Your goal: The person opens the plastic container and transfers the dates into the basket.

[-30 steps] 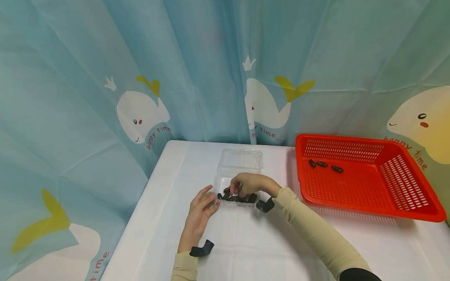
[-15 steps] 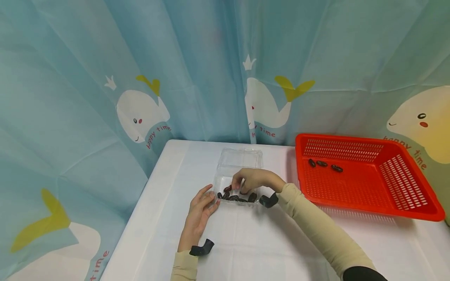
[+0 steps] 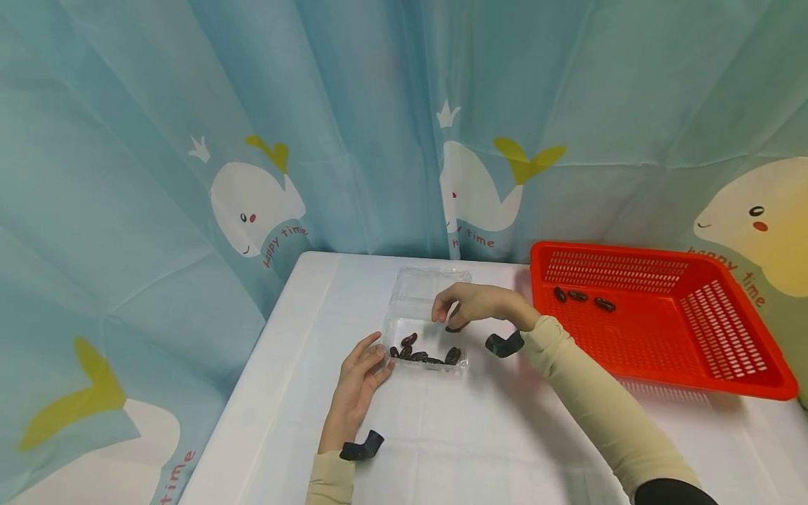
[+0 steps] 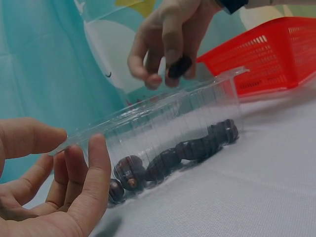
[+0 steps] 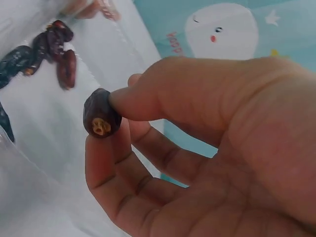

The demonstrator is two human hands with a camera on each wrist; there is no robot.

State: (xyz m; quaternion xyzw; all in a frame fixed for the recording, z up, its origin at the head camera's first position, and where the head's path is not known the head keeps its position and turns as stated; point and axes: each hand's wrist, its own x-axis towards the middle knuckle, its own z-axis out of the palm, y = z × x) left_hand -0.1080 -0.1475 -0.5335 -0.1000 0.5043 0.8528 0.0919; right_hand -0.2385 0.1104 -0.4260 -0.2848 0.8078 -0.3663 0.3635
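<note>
We're watching the right hand (image 3: 485, 303) hang over the box (image 3: 435, 337), at about two o'clock from its middle, and there it is: a date (image 5: 102, 113) pinched between thumb and fingertips, held above the rim! Over at eight o'clock, the left hand (image 3: 356, 382) has its fingers nearly straight, loosely spread, touching the box's near corner and gripping nothing else that we can see. Inside, we spot the other dates (image 3: 452, 355) strung along the six o'clock wall, bunched towards eight, one apart at four. The clear lid (image 3: 429, 282) lies open at twelve o'clock. Out at three o'clock on the white table (image 3: 435, 442) sits the red basket (image 3: 631, 252), three dates lying towards its ten o'clock corner.
</note>
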